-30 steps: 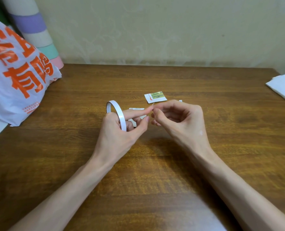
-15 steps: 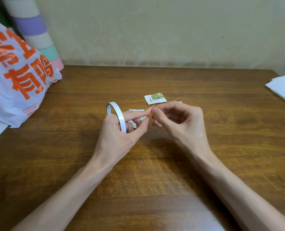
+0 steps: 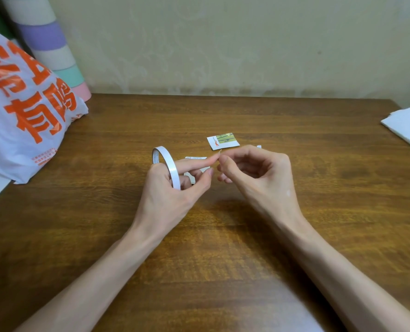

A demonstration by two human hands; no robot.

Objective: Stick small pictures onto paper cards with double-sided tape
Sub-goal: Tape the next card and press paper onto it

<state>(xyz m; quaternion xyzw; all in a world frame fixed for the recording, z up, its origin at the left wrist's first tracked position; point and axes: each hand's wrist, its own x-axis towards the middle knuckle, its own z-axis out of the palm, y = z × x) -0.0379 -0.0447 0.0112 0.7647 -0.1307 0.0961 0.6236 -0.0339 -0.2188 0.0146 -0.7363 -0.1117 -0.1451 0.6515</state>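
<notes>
Head view only. Grips thin white ring of double-sided tape (image 3: 166, 167) with left hand (image 3: 168, 197): lower fingers curled through the ring, index finger and thumb stretched toward centre, presumably to steady the strip for a pull or tear. Pinches with right hand (image 3: 254, 173), thumb and forefinger closed on what looks like the free tape end (image 3: 219, 153), too small to confirm; other fingers loosely curled. Meets left index tip at that spot, above brown wooden table (image 3: 223, 248). Leaves small white-bordered picture with green bamboo print (image 3: 223, 140) flat just beyond the hands, likely kept within reach for taping. Shows pale paper card (image 3: 196, 158) partly hidden beneath left fingers. Notes white plastic bag with orange lettering (image 3: 26, 121) far left, well apart.
</notes>
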